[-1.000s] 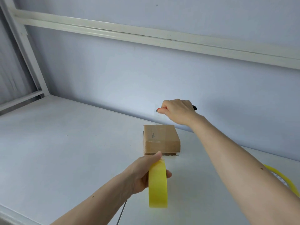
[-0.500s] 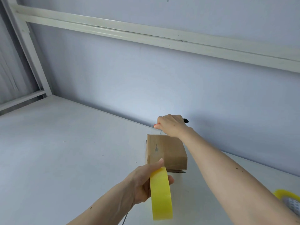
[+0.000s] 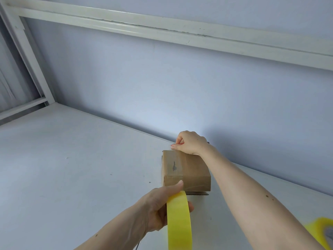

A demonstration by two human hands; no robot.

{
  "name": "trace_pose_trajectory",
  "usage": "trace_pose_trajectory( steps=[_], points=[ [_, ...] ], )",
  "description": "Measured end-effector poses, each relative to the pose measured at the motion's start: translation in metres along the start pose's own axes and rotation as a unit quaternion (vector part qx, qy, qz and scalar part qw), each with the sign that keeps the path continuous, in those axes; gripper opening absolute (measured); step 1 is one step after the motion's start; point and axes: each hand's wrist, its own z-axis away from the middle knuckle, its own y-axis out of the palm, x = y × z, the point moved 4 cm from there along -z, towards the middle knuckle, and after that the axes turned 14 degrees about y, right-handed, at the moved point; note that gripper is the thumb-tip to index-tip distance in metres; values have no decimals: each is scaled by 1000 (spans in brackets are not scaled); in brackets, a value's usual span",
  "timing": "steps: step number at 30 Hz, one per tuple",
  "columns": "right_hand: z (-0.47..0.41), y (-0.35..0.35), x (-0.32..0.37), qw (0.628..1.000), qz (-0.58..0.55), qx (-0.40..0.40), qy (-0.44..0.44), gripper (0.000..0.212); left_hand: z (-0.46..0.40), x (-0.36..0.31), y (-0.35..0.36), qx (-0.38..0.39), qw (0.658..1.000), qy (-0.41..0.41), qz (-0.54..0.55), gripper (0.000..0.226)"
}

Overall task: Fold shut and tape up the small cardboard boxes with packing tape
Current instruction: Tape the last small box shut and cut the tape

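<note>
Right hand [image 3: 191, 143], clenched on a red-tipped tool, now meets the box [image 3: 185, 170]; left hand [image 3: 160, 208] still grips tape roll [image 3: 179, 221].

Small brown cardboard box [image 3: 187, 170] sits closed on the white surface, clear tape running over its top; yellow tape roll [image 3: 179, 221] stands on edge just in front.
</note>
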Motion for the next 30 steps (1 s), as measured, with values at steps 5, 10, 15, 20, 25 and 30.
trace_pose_trajectory(
  steps=[5, 10, 15, 20, 25, 30],
  points=[
    [-5, -1, 1, 999, 17, -14, 38, 53, 2, -1, 1, -7, 1000, 3, 0, 34],
    [2, -9, 3, 993, 38, -67, 88, 63, 5, -1, 3, -7, 1000, 3, 6, 37],
    [17, -17, 8, 978, -66, -198, 17, 40, 5, -1, 2, -14, 1000, 7, 13, 39],
    [38, 15, 25, 982, 22, -148, -114, 43, 5, -1, 3, -11, 1000, 5, 14, 38],
    [40, 27, 23, 990, 40, -115, -75, 53, 6, -2, 2, -10, 1000, 8, 8, 38],
    [42, 9, 15, 992, -6, -126, -32, 56, 6, -1, -1, -14, 1000, 12, 15, 36]
  ],
)
